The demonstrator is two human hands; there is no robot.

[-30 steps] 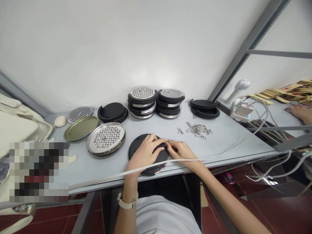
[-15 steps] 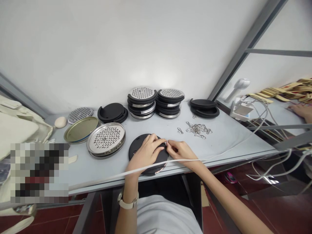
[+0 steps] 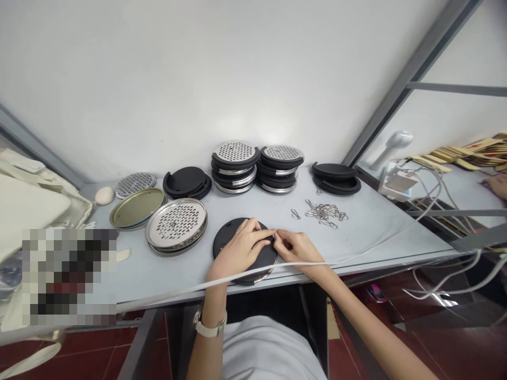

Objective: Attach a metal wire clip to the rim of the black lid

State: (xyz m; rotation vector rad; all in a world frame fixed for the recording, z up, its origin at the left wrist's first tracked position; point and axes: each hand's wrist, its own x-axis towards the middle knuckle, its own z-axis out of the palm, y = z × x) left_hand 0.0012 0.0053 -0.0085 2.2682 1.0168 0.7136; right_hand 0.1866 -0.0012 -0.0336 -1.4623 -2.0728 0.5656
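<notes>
head view, and the left hand (image 3: 241,248) lies spread flat over the black disc (image 3: 244,252), palm down, thumb and forefinger drawn together at the disc's right edge. the right hand (image 3: 296,247) comes in from the other side, fingers curled, fingertips (image 3: 277,237) pinched together right against the left thumb. something small sits in that pinch at the rim; too tiny to make out, so whether it is a clip i cannot tell. the disc itself lies flat near the front edge of the grey table (image 3: 376,232), a chrome rim showing along its near side.

counting now. two tall stacks of black-and-metal discs at the back, the left stack (image 3: 235,166) and the right stack (image 3: 279,169), each topped with a perforated metal face. two low piles of plain black lids, one (image 3: 186,182) left of the stacks, one (image 3: 336,177) right of them. one perforated metal plate (image 3: 176,224) just left of the left hand, one gold-tinted tin lid (image 3: 137,208) beside it, one small perforated disc (image 3: 134,183) behind that. a loose heap of metal clips (image 3: 325,212) lies behind the right hand, too tangled to count, with one clip (image 3: 295,214) apart.

room to move: bare table right of the right hand out to the edge, and a white cable (image 3: 166,293) running along the front edge, crossing over both wrists. another person's hand (image 3: 497,184) rests on the next table, far right, well apart.
</notes>
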